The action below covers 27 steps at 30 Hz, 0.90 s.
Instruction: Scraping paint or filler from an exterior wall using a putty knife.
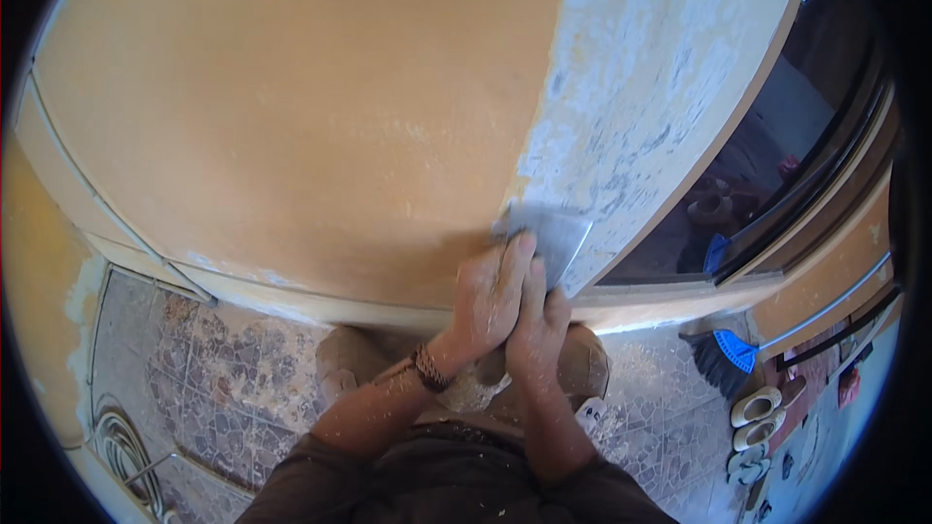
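Both of my hands are together on a broad metal scraper [557,233], its handle hidden in the grip. My left hand [486,302], with a braided bracelet on the wrist, lies along the left side of the tool, fingers stretched toward the blade. My right hand [537,338] grips from the right, close against the left. The slightly blurred blade is against the wall near the ragged edge between orange paint [349,109] and a pale, patchy stripped strip [619,102]. Flecks of paint cling to my forearms.
A dark window [764,124] borders the stripped strip on the right. Pale flakes litter the patterned floor tiles [233,371]. A blue broom [734,351] leans at the right, near several shoes [757,407]. At the lower left lies a coiled hose [124,451]; a thin conduit [95,193] runs along the wall.
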Tool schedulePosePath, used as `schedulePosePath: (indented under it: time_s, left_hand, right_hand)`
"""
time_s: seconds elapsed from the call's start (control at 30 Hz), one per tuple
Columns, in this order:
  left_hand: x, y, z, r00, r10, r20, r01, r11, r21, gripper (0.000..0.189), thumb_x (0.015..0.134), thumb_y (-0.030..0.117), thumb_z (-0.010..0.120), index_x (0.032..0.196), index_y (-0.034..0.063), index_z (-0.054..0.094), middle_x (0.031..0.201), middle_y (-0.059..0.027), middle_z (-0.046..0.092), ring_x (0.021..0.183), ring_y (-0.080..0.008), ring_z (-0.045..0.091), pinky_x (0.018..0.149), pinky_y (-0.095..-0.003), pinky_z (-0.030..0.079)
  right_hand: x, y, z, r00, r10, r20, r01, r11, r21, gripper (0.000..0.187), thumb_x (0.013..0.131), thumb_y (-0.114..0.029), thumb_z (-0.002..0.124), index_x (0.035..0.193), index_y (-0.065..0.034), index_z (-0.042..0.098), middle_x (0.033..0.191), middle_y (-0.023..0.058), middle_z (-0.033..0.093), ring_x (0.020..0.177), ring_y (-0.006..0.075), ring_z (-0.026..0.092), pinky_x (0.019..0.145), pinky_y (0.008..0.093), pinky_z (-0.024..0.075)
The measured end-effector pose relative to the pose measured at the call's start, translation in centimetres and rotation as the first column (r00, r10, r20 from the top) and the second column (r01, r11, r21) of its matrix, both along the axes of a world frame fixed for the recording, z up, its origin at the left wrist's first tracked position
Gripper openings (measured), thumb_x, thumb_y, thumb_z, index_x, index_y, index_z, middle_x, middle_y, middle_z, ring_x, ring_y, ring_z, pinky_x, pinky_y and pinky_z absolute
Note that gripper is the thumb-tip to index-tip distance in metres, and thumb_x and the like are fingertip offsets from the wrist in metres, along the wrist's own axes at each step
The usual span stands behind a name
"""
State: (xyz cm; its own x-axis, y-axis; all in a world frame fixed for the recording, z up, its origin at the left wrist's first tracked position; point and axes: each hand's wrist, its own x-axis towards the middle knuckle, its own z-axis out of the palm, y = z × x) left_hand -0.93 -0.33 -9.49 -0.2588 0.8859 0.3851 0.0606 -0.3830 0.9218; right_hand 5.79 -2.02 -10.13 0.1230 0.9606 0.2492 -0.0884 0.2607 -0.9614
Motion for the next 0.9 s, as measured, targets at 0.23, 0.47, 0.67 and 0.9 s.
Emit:
schedulePosePath:
  time_s: [0.23, 0.47, 0.67, 0.9]
  left_hand:
    - [-0.8, 0.2, 3.2, 1.000, 0.002, 0.013, -0.002, 1.000, 0.012, 0.032, 0.094, 0.021, 0.049, 0.077, -0.0052, 0.055, 0.059, -0.0122, 0.051, 0.057, -0.0100, 0.045, 0.052, -0.0314, 0.040]
    - [0.2, 0.3, -3.3, 0.997, 0.066, 0.028, -0.067, 0.997, 0.050, 0.031, 0.093, 0.020, 0.050, 0.076, -0.0050, 0.055, 0.058, -0.0140, 0.051, 0.054, -0.0119, 0.046, 0.049, -0.0307, 0.039]
    - [-0.4, 0.1, 3.0, 1.000, 0.003, 0.017, -0.002, 1.000, -0.015, 0.031, 0.093, 0.021, 0.050, 0.076, -0.0051, 0.055, 0.060, -0.0129, 0.052, 0.054, -0.0109, 0.046, 0.050, -0.0313, 0.039]
    - [0.3, 0.4, -0.3, 0.992, -0.031, 0.123, 0.034, 0.999, -0.022, 0.034, 0.093, 0.023, 0.049, 0.073, -0.0037, 0.054, 0.059, -0.0103, 0.050, 0.056, -0.0106, 0.044, 0.052, -0.0297, 0.039]
  right_hand:
    - [-0.4, 0.4, 3.1, 0.997, 0.058, -0.060, -0.061, 0.996, -0.064, 0.035, 0.096, -0.028, 0.046, 0.098, 0.0051, 0.056, 0.086, 0.0060, 0.061, 0.081, 0.0092, 0.052, 0.071, 0.0253, 0.0442]
    - [-0.2, 0.5, -1.1, 1.000, 0.009, 0.001, -0.009, 0.999, -0.042, 0.038, 0.096, -0.031, 0.045, 0.102, 0.0058, 0.055, 0.090, 0.0076, 0.060, 0.082, 0.0119, 0.052, 0.072, 0.0273, 0.0438]
    - [0.1, 0.6, 2.8, 0.995, 0.078, -0.066, -0.080, 0.996, -0.030, 0.035, 0.095, -0.028, 0.046, 0.098, 0.0047, 0.056, 0.085, 0.0062, 0.061, 0.079, 0.0087, 0.051, 0.070, 0.0258, 0.0441]
    - [0.6, 0.5, 0.6, 0.999, 0.048, 0.006, -0.048, 0.999, -0.024, 0.035, 0.096, -0.027, 0.046, 0.105, 0.0055, 0.055, 0.094, 0.0072, 0.060, 0.085, 0.0115, 0.053, 0.075, 0.0258, 0.0444]
